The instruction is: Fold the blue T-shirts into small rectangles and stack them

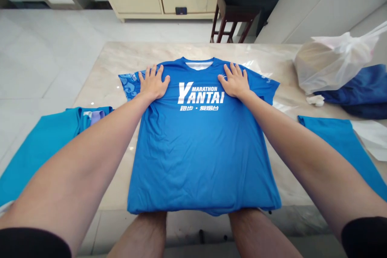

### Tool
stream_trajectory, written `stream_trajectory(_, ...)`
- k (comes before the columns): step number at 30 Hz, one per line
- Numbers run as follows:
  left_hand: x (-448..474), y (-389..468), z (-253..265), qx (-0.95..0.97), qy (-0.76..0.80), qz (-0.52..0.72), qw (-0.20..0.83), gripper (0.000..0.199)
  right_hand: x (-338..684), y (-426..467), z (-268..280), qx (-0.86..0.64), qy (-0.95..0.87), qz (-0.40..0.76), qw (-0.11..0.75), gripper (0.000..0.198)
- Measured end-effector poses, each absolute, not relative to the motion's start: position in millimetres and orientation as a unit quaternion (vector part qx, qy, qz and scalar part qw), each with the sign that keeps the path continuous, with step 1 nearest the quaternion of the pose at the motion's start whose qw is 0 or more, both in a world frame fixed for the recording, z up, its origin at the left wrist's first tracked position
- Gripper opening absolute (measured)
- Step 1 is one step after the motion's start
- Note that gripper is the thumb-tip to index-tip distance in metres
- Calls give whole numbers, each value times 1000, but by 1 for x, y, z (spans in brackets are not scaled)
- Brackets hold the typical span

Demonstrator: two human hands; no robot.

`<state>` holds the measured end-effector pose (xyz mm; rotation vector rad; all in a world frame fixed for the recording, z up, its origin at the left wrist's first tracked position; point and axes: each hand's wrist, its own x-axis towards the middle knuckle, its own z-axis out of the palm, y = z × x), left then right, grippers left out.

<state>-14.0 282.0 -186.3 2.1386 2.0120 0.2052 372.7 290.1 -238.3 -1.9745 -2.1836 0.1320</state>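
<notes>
A blue short-sleeved T-shirt (199, 149) lies spread face up on the marble-patterned table, its collar pointing away from me. White lettering crosses its chest, and the left sleeve carries a lighter blue pattern. My left hand (153, 83) rests flat on the left shoulder area with fingers apart. On the other shoulder, my right hand (234, 80) presses flat with spread fingers, partly over a small white print. Both hands touch the cloth without gripping it. The shirt's bottom hem reaches the table's near edge, above my legs.
Folded teal cloth (45, 141) lies at the left, partly behind my forearm. More teal cloth (329, 129) is on the right, near a tied plastic bag (329, 64) and dark blue fabric (363, 88). Beyond the table (121, 54) stand a cream cabinet (136, 2) and a person on a wooden stool (236, 14).
</notes>
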Motion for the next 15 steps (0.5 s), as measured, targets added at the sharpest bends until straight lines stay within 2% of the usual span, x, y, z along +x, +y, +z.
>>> stream_trajectory(5,-11,283,-182,722,680,100,76,66,367,293,-238,-658,-745,23,107,76)
stream_trajectory(9,5,252,-167,747,652,128,12,60,343,263,-206,-651,-747,3,135,66)
stream_trajectory(12,19,195,-151,783,608,124,35,65,324,203,-172,-630,-755,13,180,66)
stream_trajectory(15,19,112,-144,804,578,129,52,70,317,108,-154,-614,-770,15,171,66)
